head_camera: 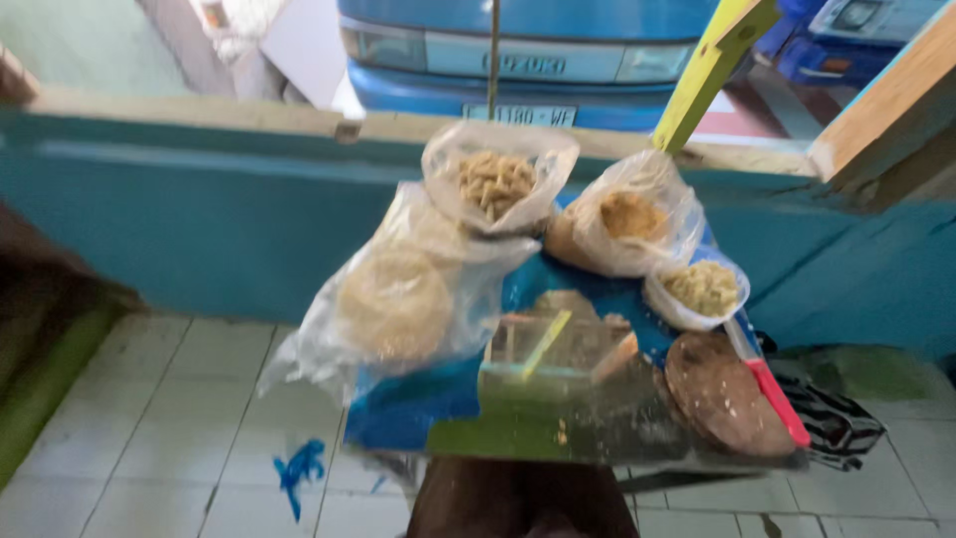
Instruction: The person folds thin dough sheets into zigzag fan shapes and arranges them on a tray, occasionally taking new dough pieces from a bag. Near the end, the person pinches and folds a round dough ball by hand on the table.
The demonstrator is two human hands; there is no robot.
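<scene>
hands: out of view, state unknown | big bag (398, 299): light, limp, slippery plastic, brittle contents | grip: likely gathered top | on bench (418, 408)

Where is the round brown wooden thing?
In the head view, the round brown wooden board lies at the table's right front corner, beside the red-handled tool and just below the small clear bag of greenish bits.

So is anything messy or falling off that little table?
A bit. The biggest clear bag of pale round crackers slumps over the left edge of the blue-topped table, looking ready to slide. Pale crumbs speckle the round brown board at the right, and a blue scrap lies on the tiled floor.
</scene>
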